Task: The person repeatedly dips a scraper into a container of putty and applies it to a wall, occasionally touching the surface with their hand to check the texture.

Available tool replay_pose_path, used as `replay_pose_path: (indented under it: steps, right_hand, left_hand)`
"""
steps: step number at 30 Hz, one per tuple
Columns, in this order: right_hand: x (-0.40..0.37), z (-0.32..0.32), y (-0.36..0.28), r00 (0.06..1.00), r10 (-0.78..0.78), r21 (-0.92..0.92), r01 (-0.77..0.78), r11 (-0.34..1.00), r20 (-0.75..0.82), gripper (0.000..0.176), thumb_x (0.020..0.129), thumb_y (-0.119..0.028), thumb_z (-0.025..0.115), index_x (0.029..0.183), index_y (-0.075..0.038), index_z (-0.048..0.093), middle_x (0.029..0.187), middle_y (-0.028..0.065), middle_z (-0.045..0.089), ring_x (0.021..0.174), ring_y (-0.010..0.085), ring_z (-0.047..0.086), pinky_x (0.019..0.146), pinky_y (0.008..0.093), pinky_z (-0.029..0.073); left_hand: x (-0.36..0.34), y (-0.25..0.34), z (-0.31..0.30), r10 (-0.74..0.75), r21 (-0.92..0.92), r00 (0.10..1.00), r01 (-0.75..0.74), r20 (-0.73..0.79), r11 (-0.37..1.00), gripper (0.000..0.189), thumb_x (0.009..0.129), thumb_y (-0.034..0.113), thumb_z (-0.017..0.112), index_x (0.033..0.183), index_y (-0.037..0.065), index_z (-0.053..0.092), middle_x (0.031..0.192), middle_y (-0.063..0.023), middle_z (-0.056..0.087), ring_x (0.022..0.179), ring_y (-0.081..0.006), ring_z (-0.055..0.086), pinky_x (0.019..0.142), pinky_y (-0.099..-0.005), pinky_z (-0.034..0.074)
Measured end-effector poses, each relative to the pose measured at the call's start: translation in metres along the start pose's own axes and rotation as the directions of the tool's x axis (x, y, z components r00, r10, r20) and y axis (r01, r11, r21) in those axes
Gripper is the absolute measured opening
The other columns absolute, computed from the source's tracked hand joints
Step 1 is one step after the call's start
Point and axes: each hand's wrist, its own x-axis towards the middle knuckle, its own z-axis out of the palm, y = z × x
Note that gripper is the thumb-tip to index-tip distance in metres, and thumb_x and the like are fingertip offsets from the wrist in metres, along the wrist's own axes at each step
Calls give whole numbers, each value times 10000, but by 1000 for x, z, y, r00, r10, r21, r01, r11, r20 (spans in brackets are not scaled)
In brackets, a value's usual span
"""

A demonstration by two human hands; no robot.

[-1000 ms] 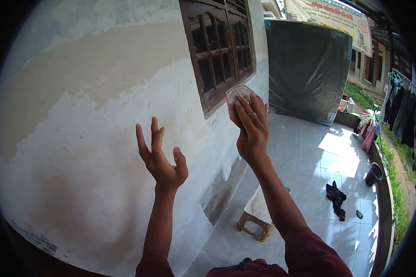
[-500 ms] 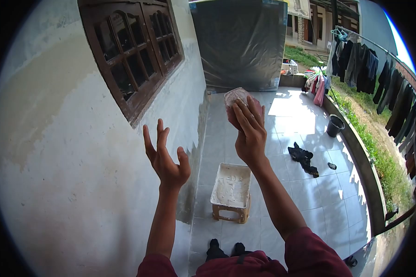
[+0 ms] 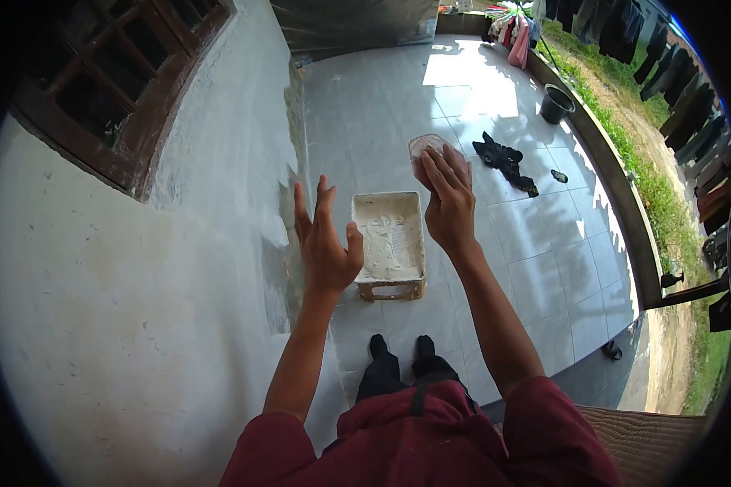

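Observation:
My right hand (image 3: 450, 199) is wrapped over a pinkish, rounded object (image 3: 422, 146) with whitish smears on its face; its exact kind is not clear. It is held up in the air, to the right of and above the tray in view. My left hand (image 3: 326, 247) is raised between the wall and the tray, fingers spread, holding nothing. Below the hands, a shallow rectangular tray (image 3: 421, 235) contains thick off-white paste or paint with ridged marks. A small brownish stool (image 3: 391, 290) supports it, just ahead of my feet.
On the left runs a patchy plastered wall (image 3: 97, 325) with a brown-framed window (image 3: 150, 97). Black cloth (image 3: 505, 162) and a black bucket (image 3: 556, 105) lie on the tiled floor (image 3: 536, 284). A low ledge (image 3: 625, 183) and hanging laundry (image 3: 686, 97) border the right.
The view has tilted downward, so the tray, stool and feet appear higher. My right hand, still holding the pinkish object, appears lower in relation to the floor things. My left hand stays spread.

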Motion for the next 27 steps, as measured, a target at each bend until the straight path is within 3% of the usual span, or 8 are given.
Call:
replay_pose_path:
  steps: [2, 4, 11, 14, 20, 22, 27]
  right_hand:
    - [-26, 13, 8, 997, 33, -72, -28, 997, 65, 475, 911, 106, 552, 1329, -66, 697, 1372, 136, 678, 1402, 365, 532, 1174, 527, 377]
    - [-52, 26, 17, 988, 74, -83, -63, 995, 135, 587, 804, 154, 543, 1346, -35, 669, 1376, 159, 667, 1413, 399, 507, 1167, 540, 383]
    - [-129, 60, 41, 928, 224, -133, -193, 972, 298, 528, 835, 119, 548, 1328, -21, 676, 1353, 162, 680, 1376, 405, 536, 1163, 521, 378]
    - [-165, 74, 55, 888, 281, -177, -230, 957, 365, 402, 924, 76, 564, 1289, -27, 698, 1329, 165, 692, 1333, 407, 573, 1142, 508, 412]
    - [-252, 103, 82, 770, 376, -212, -310, 927, 516, 384, 899, 60, 600, 1265, -8, 696, 1281, 168, 710, 1271, 423, 598, 1122, 517, 417]
    - [-279, 112, 88, 739, 363, -185, -315, 931, 567, 457, 801, 93, 594, 1243, 14, 678, 1274, 163, 701, 1255, 442, 581, 1104, 548, 402]
    - [-320, 136, 104, 697, 371, -166, -345, 924, 614, 455, 793, 84, 598, 1235, 12, 678, 1268, 161, 699, 1260, 440, 579, 1109, 552, 392]
  left_hand:
    - [-17, -15, 10, -38, -16, 994, 40, 106, 999, 641, 845, 147, 565, 1457, -6, 449, 1596, -205, 442, 1554, -482, 191, 1243, -585, 200]
    - [-31, -29, 21, -87, -44, 984, 94, 156, 995, 638, 847, 138, 562, 1458, -4, 448, 1593, -217, 439, 1551, -491, 190, 1241, -590, 205]
    - [-84, -75, 65, -142, -43, 933, 165, 331, 985, 652, 848, 122, 586, 1469, 8, 423, 1596, -240, 419, 1540, -517, 192, 1234, -606, 212]
    - [-113, -90, 88, -169, -27, 898, 196, 407, 980, 655, 853, 116, 594, 1474, 11, 413, 1602, -241, 407, 1535, -524, 198, 1234, -608, 209]
    - [-178, -112, 131, -216, -9, 830, 257, 514, 966, 655, 854, 94, 597, 1477, 13, 410, 1622, -233, 375, 1527, -529, 216, 1228, -614, 219]
    - [-200, -116, 141, -231, 5, 808, 271, 542, 963, 656, 853, 89, 589, 1481, 20, 411, 1618, -229, 383, 1528, -523, 224, 1222, -619, 230]
    - [-239, -127, 164, -292, 21, 749, 349, 595, 937, 688, 847, 86, 590, 1500, 5, 389, 1628, -234, 366, 1532, -529, 211, 1221, -638, 209]
